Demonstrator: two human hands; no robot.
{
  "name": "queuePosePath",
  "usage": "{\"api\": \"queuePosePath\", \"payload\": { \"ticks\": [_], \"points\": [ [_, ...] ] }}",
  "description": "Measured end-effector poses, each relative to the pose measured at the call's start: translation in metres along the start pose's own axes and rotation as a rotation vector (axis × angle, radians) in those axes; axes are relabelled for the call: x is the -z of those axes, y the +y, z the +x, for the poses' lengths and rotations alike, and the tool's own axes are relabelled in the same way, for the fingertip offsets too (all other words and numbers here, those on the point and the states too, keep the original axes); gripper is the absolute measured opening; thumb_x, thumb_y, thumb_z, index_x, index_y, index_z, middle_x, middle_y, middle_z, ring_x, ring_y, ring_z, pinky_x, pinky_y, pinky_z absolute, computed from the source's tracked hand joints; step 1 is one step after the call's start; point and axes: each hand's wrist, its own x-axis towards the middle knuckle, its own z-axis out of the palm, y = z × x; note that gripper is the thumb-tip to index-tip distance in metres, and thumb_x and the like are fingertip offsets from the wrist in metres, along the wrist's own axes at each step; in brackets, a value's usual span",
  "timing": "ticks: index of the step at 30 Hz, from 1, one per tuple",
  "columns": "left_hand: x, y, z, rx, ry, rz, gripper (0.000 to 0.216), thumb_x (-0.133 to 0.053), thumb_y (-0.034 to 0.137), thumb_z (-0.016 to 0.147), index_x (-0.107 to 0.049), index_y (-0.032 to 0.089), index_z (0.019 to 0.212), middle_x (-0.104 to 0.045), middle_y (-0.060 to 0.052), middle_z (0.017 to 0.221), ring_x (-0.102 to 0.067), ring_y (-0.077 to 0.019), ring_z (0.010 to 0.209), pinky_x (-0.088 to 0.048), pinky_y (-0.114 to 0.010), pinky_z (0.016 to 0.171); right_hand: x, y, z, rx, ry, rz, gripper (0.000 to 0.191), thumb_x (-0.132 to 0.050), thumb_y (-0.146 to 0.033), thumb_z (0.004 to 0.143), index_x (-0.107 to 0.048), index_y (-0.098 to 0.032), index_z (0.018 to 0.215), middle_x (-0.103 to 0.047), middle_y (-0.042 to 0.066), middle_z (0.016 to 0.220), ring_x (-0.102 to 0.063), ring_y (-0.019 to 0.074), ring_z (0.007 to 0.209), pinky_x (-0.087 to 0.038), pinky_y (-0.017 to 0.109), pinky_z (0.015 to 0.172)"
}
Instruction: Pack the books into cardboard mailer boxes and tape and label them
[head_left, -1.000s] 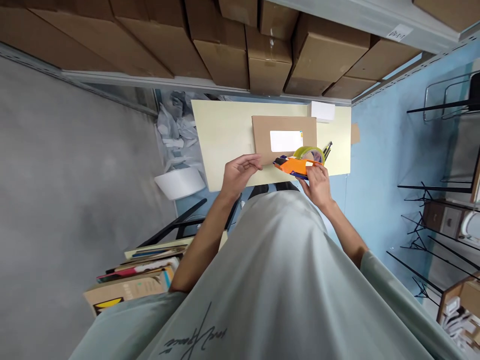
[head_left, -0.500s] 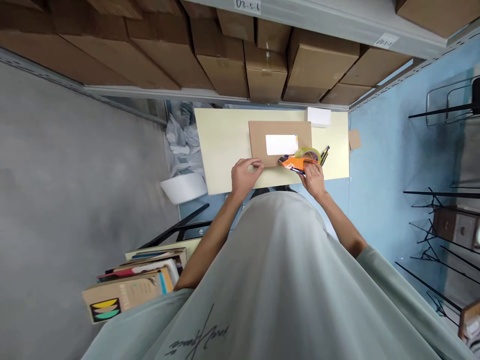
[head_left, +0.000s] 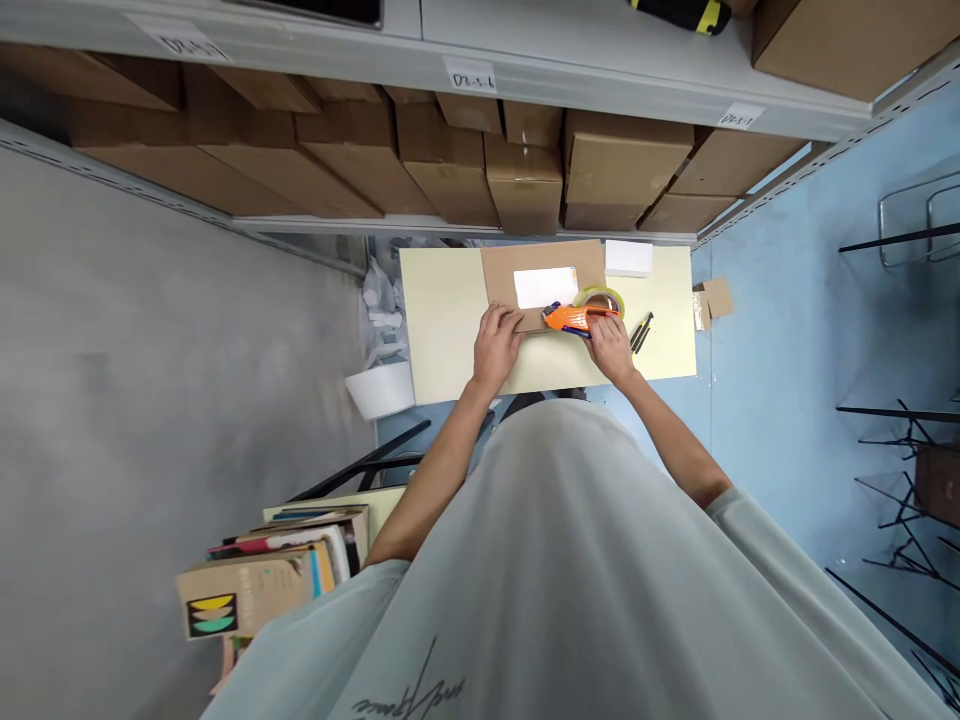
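My left hand [head_left: 496, 350] is at the near left corner of a flat brown cardboard box [head_left: 541, 256], its fingers bent over the edge. The box lies on the pale yellow tabletop [head_left: 444, 325], and a white label [head_left: 536, 288] is stuck on its upper face. In my right hand [head_left: 611, 350] is an orange tape dispenser [head_left: 571, 319], held over the box's near right corner, its nose pointing left. A yellow-green roll of tape [head_left: 616, 300] shows on the dispenser's far side. Whether any tape touches the box cannot be made out.
A small white box [head_left: 628, 258] stands at the back, and dark pens or similar sticks [head_left: 641, 333] lie right of my hand. A shelf edge [head_left: 405, 60] with cardboard cartons [head_left: 529, 190] overhangs the table's far side. Left of the table is a white bin [head_left: 381, 390].
My left hand has gone from beside the box's near edge onto its corner. The tape dispenser in my right hand has turned slightly and sits closer to my left hand. The view has shifted.
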Motion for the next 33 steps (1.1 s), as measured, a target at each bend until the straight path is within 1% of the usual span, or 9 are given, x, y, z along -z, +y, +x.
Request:
{"api": "queuePosePath", "payload": {
  "ticks": [4,9,14,19,21,25,27,31,33],
  "points": [
    [0.012,0.015,0.006,0.131,0.084,-0.022,0.024,-0.078,0.027,0.093,-0.084,0.025,0.116,-0.083,-0.012,0.121,-0.072,-0.0354,0.137,-0.047,-0.056,0.133,0.012,0.004,-0.001,0.032,0.027,0.021,0.036,-0.054,-0.035,0.117,-0.074,-0.012,0.136,-0.078,0.023,0.125,-0.070,0.0369,0.125,-0.050,0.064,0.131],
    [0.020,0.034,-0.013,0.291,0.236,-0.243,0.033,-0.079,0.037,0.093,-0.080,0.021,0.121,-0.085,-0.007,0.105,-0.082,-0.0244,0.111,-0.059,-0.043,0.117,0.020,0.014,-0.030,-0.027,0.087,0.059,0.033,-0.053,-0.042,0.118,-0.073,-0.018,0.127,-0.077,0.019,0.118,-0.070,0.0353,0.120,-0.051,0.064,0.128],
    [0.020,0.035,-0.025,0.378,0.276,-0.349,0.035,-0.082,0.035,0.082,-0.080,0.021,0.114,-0.085,-0.007,0.099,-0.083,-0.0240,0.103,-0.064,-0.040,0.105,0.027,0.073,-0.037,-0.371,0.254,0.044,0.034,-0.051,-0.043,0.113,-0.069,-0.015,0.116,-0.074,0.021,0.110,-0.068,0.0373,0.115,-0.053,0.065,0.117],
    [0.018,0.022,-0.026,0.448,0.318,-0.358,0.037,-0.080,0.032,0.075,-0.081,0.019,0.110,-0.081,-0.006,0.092,-0.081,-0.0221,0.094,-0.065,-0.039,0.100,0.044,0.125,-0.023,-0.752,0.258,0.079,0.033,-0.053,-0.037,0.109,-0.066,-0.008,0.116,-0.073,0.031,0.118,-0.064,0.0386,0.119,-0.048,0.064,0.117],
    [0.017,0.018,-0.025,0.462,0.329,-0.357,0.036,-0.079,0.031,0.074,-0.081,0.019,0.108,-0.079,-0.005,0.090,-0.079,-0.0210,0.088,-0.066,-0.039,0.097,0.049,0.126,-0.021,-0.766,0.252,0.099,0.034,-0.051,-0.038,0.111,-0.066,-0.008,0.116,-0.072,0.033,0.122,-0.062,0.0359,0.120,-0.048,0.060,0.117],
    [0.016,0.013,-0.023,0.471,0.329,-0.373,0.036,-0.077,0.031,0.072,-0.080,0.019,0.106,-0.078,-0.004,0.088,-0.076,-0.0196,0.081,-0.067,-0.041,0.094,0.053,0.118,-0.024,-0.706,0.272,0.148,0.040,-0.043,-0.045,0.116,-0.065,-0.015,0.103,-0.072,0.022,0.111,-0.062,0.0269,0.107,-0.051,0.047,0.108],
    [0.017,0.010,-0.024,0.462,0.325,-0.387,0.037,-0.077,0.032,0.072,-0.080,0.019,0.106,-0.077,-0.004,0.089,-0.076,-0.0198,0.082,-0.068,-0.042,0.094,0.050,0.117,-0.025,-0.707,0.288,0.165,0.038,-0.043,-0.046,0.116,-0.063,-0.017,0.100,-0.071,0.018,0.107,-0.062,0.0266,0.105,-0.053,0.046,0.104],
    [0.020,-0.007,-0.026,0.449,0.355,-0.356,0.037,-0.075,0.033,0.075,-0.080,0.020,0.109,-0.077,-0.004,0.090,-0.076,-0.0195,0.083,-0.067,-0.041,0.096,0.031,0.114,-0.023,-0.670,0.354,0.168,0.043,-0.040,-0.047,0.119,-0.065,-0.012,0.114,-0.071,0.032,0.123,-0.061,0.0356,0.123,-0.052,0.058,0.112],
    [0.020,-0.019,-0.025,0.476,0.406,-0.296,0.039,-0.072,0.031,0.078,-0.079,0.020,0.114,-0.078,-0.005,0.093,-0.077,-0.0202,0.086,-0.067,-0.042,0.100,0.015,0.101,-0.016,-0.575,0.314,0.204,0.046,-0.042,-0.050,0.119,-0.068,-0.011,0.120,-0.071,0.034,0.130,-0.062,0.0357,0.127,-0.051,0.057,0.118]
  ]
}}
